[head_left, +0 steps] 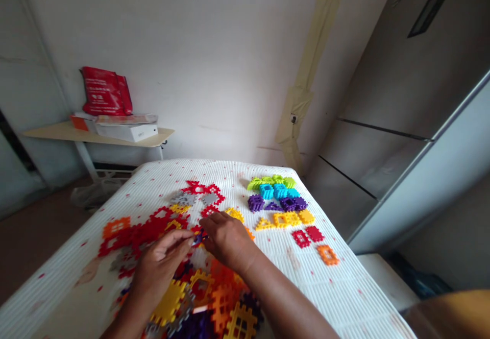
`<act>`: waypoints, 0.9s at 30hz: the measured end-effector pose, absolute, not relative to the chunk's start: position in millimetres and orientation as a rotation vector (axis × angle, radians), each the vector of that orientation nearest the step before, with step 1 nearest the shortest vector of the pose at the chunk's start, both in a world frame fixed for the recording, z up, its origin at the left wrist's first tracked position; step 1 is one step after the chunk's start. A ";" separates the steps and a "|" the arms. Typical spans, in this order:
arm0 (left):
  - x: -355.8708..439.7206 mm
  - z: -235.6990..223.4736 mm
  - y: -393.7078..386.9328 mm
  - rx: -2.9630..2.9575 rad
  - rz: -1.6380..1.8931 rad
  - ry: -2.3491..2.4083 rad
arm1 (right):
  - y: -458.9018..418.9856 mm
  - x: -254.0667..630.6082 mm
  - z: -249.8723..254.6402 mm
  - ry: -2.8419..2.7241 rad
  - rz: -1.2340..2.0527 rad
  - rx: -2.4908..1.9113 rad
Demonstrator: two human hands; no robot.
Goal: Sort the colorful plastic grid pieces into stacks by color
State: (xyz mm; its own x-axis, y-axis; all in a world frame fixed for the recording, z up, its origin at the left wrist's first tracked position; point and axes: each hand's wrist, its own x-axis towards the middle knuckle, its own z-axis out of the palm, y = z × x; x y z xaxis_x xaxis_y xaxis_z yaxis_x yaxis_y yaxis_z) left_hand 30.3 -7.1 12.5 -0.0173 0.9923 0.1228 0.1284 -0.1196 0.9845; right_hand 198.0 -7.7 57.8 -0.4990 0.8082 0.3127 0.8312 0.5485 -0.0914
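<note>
1. In the head view, we see our left hand (163, 257) and right hand (225, 239) meeting over a white ribbed table (344, 293), fingertips pinched narrow on one small purple piece (199, 237) between them.
2. The purple piece sits at the pile's centre; the mixed pile of interlocking tiles (153, 232) spreads from 9 o'clock to 6 o'clock of it.
3. At 2 o'clock lie sorted rows: green tiles (271, 181), blue tiles (279, 192), purple tiles (277, 204), yellow tiles (287, 219), two red tiles (308, 236) and one orange tile (327, 255).
4. Our right forearm covers part of the pile.
5. Tiles at 6 o'clock are cut off by the frame edge; the held piece's shape is too blurred to tell.
6. A refrigerator (401, 89) stands at 3 o'clock, and a side shelf with a red bag (105, 91) stands at 10 o'clock.
</note>
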 end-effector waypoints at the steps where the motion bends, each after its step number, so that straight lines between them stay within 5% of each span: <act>1: 28.2 14.0 -7.2 1.372 1.268 1.268 | -5.6 207.1 61.3 -2.446 -0.093 -1.400; 10: 13.4 32.8 -17.6 1.239 1.355 1.305 | 32.3 337.8 80.9 -2.172 -0.134 -2.301; 27: 11.3 31.9 -16.3 1.244 1.317 1.323 | 75.6 356.1 33.5 -2.296 -0.159 -2.512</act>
State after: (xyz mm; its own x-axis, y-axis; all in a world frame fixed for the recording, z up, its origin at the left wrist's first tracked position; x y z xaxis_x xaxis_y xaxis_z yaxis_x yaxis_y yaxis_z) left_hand 11.3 -16.3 31.9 -0.1240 0.9900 0.0670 0.0715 -0.0585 0.9957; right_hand 356.1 75.6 33.5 0.1035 0.9886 -0.1091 0.9642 -0.0728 0.2548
